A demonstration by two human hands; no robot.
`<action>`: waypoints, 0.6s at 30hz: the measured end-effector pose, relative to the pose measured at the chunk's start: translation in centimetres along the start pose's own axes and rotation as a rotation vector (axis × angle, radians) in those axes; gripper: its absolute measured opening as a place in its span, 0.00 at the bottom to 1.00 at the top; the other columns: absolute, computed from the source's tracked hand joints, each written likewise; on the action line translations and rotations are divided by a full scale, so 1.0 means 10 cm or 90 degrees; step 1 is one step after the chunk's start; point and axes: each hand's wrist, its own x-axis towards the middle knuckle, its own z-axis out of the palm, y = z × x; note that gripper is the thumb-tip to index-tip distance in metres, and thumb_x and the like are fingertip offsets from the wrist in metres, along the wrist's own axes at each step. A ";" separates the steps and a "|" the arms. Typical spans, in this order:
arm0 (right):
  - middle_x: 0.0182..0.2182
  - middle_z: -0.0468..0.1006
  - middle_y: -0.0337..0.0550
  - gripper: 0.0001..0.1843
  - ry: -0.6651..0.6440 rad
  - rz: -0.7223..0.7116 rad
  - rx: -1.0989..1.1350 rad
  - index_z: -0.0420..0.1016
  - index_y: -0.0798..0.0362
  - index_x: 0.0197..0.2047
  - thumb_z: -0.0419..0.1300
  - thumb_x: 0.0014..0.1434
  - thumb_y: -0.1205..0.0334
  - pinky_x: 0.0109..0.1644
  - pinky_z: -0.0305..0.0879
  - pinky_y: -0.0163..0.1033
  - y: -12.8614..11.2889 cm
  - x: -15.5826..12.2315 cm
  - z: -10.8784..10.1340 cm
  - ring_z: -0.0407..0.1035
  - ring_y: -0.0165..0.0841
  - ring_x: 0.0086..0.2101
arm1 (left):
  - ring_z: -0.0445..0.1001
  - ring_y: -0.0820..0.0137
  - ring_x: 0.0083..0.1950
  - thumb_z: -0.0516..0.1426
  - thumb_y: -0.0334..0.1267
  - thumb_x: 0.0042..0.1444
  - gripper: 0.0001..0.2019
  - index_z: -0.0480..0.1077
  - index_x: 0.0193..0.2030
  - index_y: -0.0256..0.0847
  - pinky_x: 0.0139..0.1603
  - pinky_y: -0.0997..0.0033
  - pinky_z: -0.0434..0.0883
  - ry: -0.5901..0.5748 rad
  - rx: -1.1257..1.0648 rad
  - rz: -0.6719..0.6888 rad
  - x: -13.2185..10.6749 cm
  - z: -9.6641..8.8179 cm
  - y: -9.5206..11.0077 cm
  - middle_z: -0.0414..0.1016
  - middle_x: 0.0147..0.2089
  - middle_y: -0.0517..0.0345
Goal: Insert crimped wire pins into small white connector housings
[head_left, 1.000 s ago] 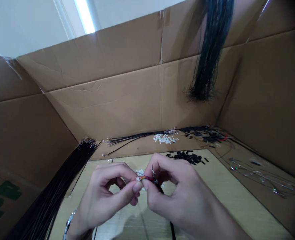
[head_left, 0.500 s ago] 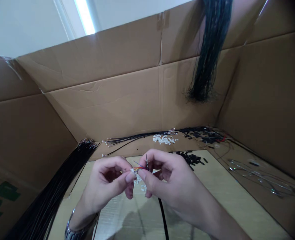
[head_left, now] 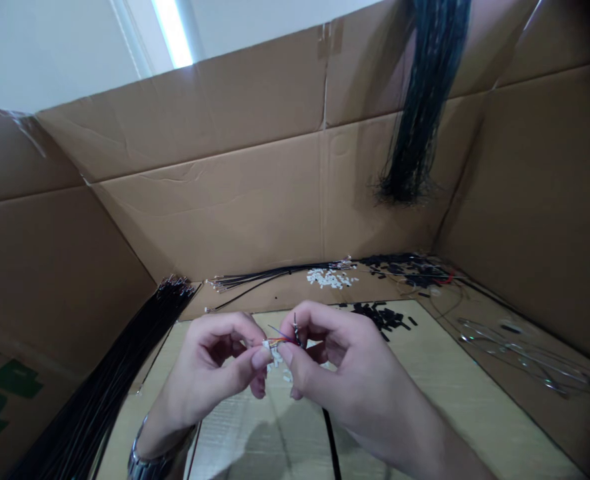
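Note:
My left hand point(head_left: 215, 370) and my right hand point(head_left: 335, 373) meet low in the middle of the view, both closed in a pinch. Between the fingertips is a small white connector point(head_left: 267, 344) with thin red, orange and blue wires point(head_left: 281, 339) running into it. The left thumb and forefinger pinch the connector. The right fingers pinch the wire ends, and the black cable point(head_left: 331, 440) of those wires hangs down below the right hand. A few white connectors point(head_left: 279, 363) lie on the surface just under my fingers.
Cardboard walls point(head_left: 255, 193) enclose the work surface. A thick bundle of black cables point(head_left: 109, 387) lies along the left; another bundle point(head_left: 419, 113) hangs over the back wall. White connectors point(head_left: 331, 278), black sleeves point(head_left: 382, 315) and loose wires point(head_left: 519, 347) lie at the back and right.
Both hands rose slightly from a second ago and have stayed almost still since; the pinch on the connector and wires is unchanged.

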 end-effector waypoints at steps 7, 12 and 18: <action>0.22 0.67 0.33 0.04 0.019 -0.005 -0.033 0.69 0.52 0.29 0.61 0.53 0.63 0.24 0.63 0.32 0.04 0.04 -0.02 0.62 0.26 0.22 | 0.74 0.76 0.21 0.67 0.41 0.56 0.12 0.74 0.29 0.35 0.24 0.81 0.71 -0.004 0.014 -0.033 0.04 0.02 -0.01 0.75 0.22 0.58; 0.24 0.67 0.33 0.06 0.002 -0.012 -0.033 0.68 0.52 0.30 0.60 0.58 0.63 0.26 0.66 0.32 0.12 0.06 -0.06 0.63 0.26 0.24 | 0.74 0.75 0.20 0.67 0.43 0.56 0.13 0.73 0.29 0.35 0.23 0.80 0.72 -0.005 0.003 -0.043 0.08 0.04 -0.03 0.75 0.22 0.59; 0.25 0.67 0.33 0.04 -0.025 -0.008 0.009 0.70 0.53 0.32 0.61 0.59 0.65 0.25 0.69 0.29 0.14 0.10 -0.09 0.63 0.24 0.24 | 0.74 0.75 0.21 0.66 0.43 0.57 0.14 0.72 0.29 0.35 0.24 0.80 0.72 0.006 0.007 -0.022 0.08 0.03 -0.06 0.76 0.22 0.58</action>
